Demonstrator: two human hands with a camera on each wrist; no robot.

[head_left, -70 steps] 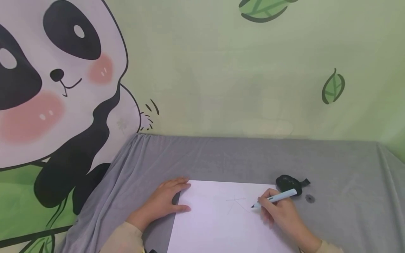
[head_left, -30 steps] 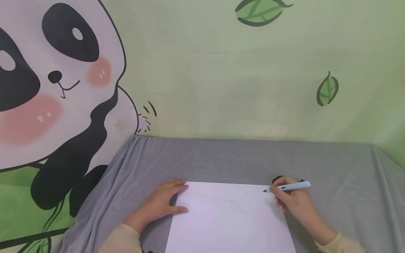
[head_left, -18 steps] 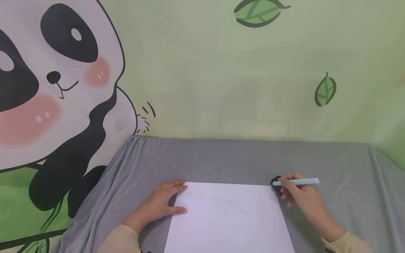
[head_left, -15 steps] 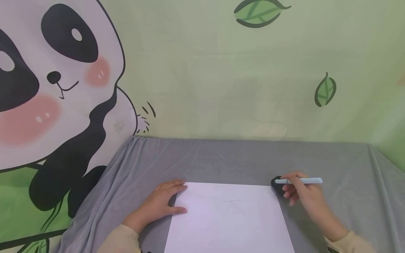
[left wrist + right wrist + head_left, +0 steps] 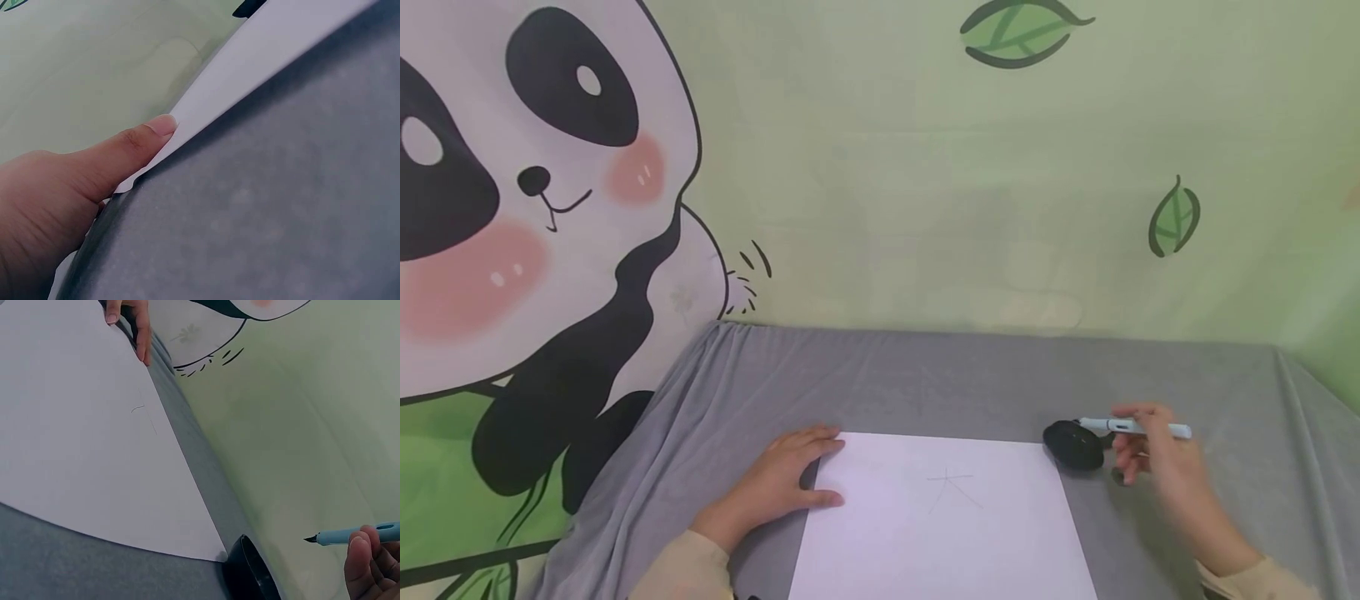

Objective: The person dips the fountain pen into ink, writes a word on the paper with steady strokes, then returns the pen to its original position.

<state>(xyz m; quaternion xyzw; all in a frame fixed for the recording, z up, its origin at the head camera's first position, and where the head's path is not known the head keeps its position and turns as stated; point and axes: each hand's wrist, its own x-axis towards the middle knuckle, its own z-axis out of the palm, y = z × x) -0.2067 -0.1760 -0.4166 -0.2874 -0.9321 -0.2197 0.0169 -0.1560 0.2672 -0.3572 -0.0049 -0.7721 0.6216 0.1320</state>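
Note:
My right hand (image 5: 1176, 475) pinches a light blue fountain pen (image 5: 1101, 425) between thumb and fingers. Its dark nib points left, above the rear right of a small black dish (image 5: 1072, 444); in the right wrist view the pen (image 5: 350, 536) is lifted clear of the paper. Spread flat, my left hand (image 5: 782, 479) rests on the left edge of a white sheet of paper (image 5: 940, 550), thumb and fingertips on it. Thin strokes (image 5: 951, 480) on the sheet cross like the character 大. In the left wrist view, the left thumb (image 5: 140, 144) lies along the paper edge.
Grey cloth (image 5: 910, 375) covers the table. A small dark round piece (image 5: 1119, 477) lies right of the dish, partly behind the right fingers. A green wall (image 5: 880, 208) with a painted panda (image 5: 587, 250) stands behind. A dark object (image 5: 754, 597) peeks in at the bottom edge.
The right hand has carried the pen from the drawn strokes off the paper, rightward past the black dish, uncovering the dish again. The left hand stays on the sheet.

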